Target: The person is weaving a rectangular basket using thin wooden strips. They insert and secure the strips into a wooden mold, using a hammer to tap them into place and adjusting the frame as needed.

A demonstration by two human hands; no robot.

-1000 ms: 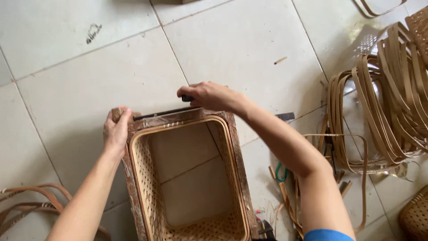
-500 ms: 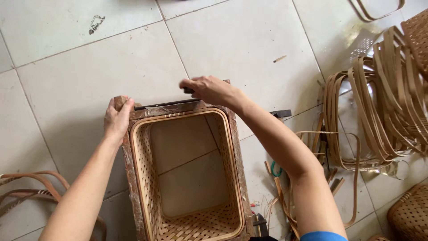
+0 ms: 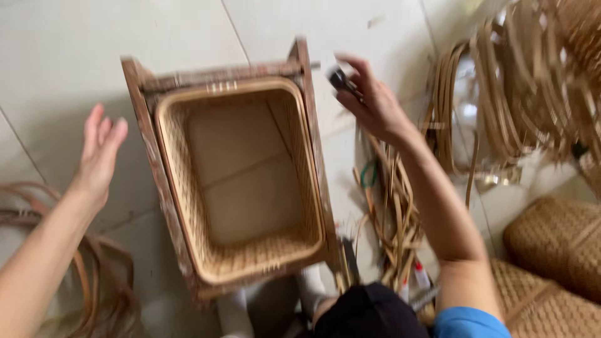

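A woven rattan basket frame [image 3: 181,188] with no bottom sits inside a worn wooden mould [image 3: 313,125] on the tiled floor; the tiles show through it. My left hand [image 3: 100,156] hovers flat and empty, fingers apart, a little left of the mould. My right hand [image 3: 369,103] is off the mould's right far corner and grips a small dark tool [image 3: 341,80] between thumb and fingers. Motion blur softens the whole view.
Bundles of rattan strips [image 3: 501,94] lie at the right, loose strips [image 3: 394,219] beside the mould, and woven basket pieces [image 3: 557,250] at lower right. Coiled rattan [image 3: 94,275] lies at lower left. My knee in dark cloth [image 3: 369,313] is at the bottom.
Both hands have come off the mould's far edge: the left moved out to the left and opened, the right lifted away to the right with the tool. The camera moved closer.
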